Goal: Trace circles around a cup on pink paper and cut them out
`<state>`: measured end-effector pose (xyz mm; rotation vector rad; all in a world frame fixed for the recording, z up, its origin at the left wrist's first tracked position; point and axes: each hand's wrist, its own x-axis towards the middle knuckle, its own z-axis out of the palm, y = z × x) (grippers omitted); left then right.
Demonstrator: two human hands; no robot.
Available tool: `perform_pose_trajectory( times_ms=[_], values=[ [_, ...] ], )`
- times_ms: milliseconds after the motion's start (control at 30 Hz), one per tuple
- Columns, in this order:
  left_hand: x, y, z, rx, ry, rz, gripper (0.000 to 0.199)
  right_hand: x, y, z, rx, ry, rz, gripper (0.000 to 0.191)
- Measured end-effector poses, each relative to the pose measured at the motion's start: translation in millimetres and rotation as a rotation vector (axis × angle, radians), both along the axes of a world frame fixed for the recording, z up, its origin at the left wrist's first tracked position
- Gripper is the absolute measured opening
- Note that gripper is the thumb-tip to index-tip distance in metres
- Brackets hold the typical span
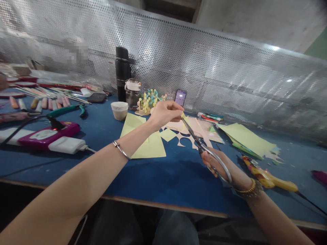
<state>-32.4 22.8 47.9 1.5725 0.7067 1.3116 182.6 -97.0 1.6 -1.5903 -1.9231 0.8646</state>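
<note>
My left hand (165, 114) pinches a small scrap of pale yellow paper (183, 116) between its fingertips, high over the blue worktable (163, 180). My right hand (217, 163) grips the handles of long steel scissors (201, 144), whose blades reach up to that scrap. Below them lies a sheet of pale peach paper (196, 126) with curved shapes cut from it, partly hidden by the blades. Loose pale yellow paper (149, 141) lies under my left forearm, and a stack of yellow sheets (245, 139) rests to the right of the scissors.
A black flask (122, 73), a glass jar (133, 94), a paper cup (119, 110), a phone (181, 97) and a small yellow-and-teal paper model (149, 101) stand along a perforated metal screen (219, 71). A magenta device (48, 134) and a yellow glue gun (268, 178) lie nearby.
</note>
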Motion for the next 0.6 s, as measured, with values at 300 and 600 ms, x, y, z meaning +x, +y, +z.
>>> perform_pose_trajectory(
  times_ms=[300, 600],
  values=[
    [0.5, -0.7, -0.6, -0.018, 0.017, -0.012, 0.01, -0.7, -1.2, 3.0, 0.005, -0.003, 0.022, 0.05],
    [0.6, -1.7, -0.5, -0.03, 0.011, -0.017, 0.01, 2.2, -0.3, -1.2, 0.001, 0.0, 0.027, 0.047]
  ],
)
